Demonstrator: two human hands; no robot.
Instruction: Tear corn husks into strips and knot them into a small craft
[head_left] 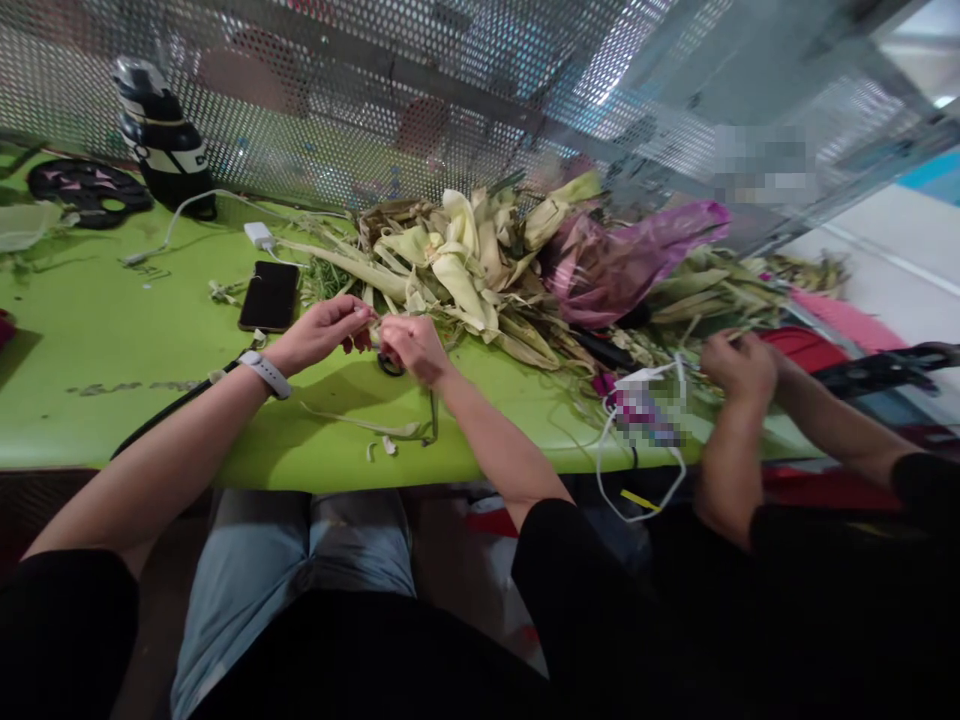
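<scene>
Over the green tabletop [247, 440], my left hand [334, 328] and my right hand [414, 347] meet, fingers pinched close together. Whatever lies between the fingertips is too small and blurred to name. A white band circles my left wrist. Just behind the hands spreads a heap of pale corn husks [457, 265]. Below my right hand is a dark ring-shaped thing [390, 365], partly covered. A long thin husk strip [375, 428] and small white scraps [388, 445] lie in front of the hands.
A phone [268, 296], a white charger [259, 236] with cable and a dark bottle [165, 140] stand to the left. A pink plastic bag [615, 265] rests on the husks. At right are a co-worker's hands [739, 365] and a white cable [600, 475]. Behind rises a perforated metal panel [337, 90].
</scene>
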